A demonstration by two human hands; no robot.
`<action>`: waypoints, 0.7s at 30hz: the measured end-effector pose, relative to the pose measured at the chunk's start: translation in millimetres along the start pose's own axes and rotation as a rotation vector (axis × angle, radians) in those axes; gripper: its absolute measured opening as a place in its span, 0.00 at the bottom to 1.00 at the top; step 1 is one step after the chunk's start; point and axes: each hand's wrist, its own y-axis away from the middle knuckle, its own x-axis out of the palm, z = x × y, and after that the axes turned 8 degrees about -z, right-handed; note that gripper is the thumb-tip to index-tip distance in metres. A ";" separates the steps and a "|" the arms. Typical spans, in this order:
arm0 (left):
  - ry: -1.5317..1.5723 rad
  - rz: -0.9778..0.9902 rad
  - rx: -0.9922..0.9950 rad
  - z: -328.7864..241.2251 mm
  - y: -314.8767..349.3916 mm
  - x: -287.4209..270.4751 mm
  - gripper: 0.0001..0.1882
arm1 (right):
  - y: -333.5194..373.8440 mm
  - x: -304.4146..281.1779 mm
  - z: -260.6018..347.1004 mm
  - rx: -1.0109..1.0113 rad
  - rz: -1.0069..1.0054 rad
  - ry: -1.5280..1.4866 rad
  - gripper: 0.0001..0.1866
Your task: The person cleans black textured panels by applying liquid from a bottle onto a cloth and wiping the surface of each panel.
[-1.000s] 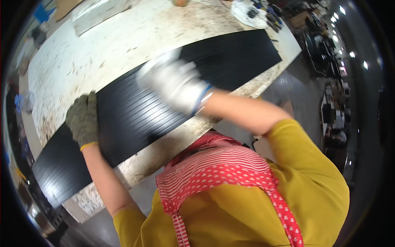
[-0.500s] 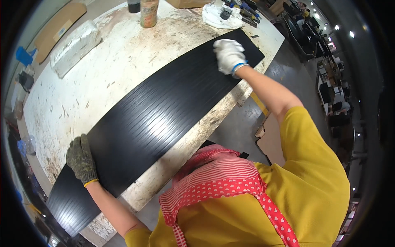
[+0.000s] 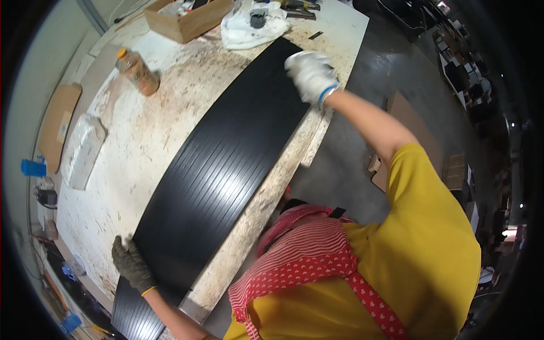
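A long black panel with fine grooves lies slantwise over the worktable. My left hand, in a dark green knit glove with a yellow cuff, rests at the panel's left edge near its lower end, fingers stretched out. Near the panel's far end is my right hand, in a white glove with a blue cuff. Its fingers are curled closed against the black surface and slightly blurred. Whatever may be in them is hidden.
At the back stand a bottle with an orange cap and an open cardboard box. A white cloth carries a small black item, with hand tools beyond. A wrapped white block sits left. Cardboard lies right, below table level.
My view has turned, so the panel now looks steeper and more of the table's back shows. Both hands stay on the panel, the right one near its far end.
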 end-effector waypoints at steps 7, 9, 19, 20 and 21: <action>0.126 0.155 0.179 -144.0 -18.0 33.8 0.23 | 59.3 27.6 106.4 -0.559 0.576 -0.060 0.15; 0.122 0.168 0.145 -143.1 -15.8 25.2 0.22 | -10.0 -33.4 51.2 0.067 0.418 -0.175 0.14; 0.148 0.148 0.078 -157.6 -21.2 27.6 0.18 | -68.9 -35.5 -173.2 0.431 0.206 -0.282 0.17; 0.137 0.148 0.084 -154.0 -20.2 29.8 0.18 | -65.2 -34.3 -159.9 0.429 0.213 -0.296 0.17; 0.132 0.153 0.090 -151.8 -18.1 32.0 0.19 | -56.9 -41.8 -145.8 0.405 0.157 -0.255 0.16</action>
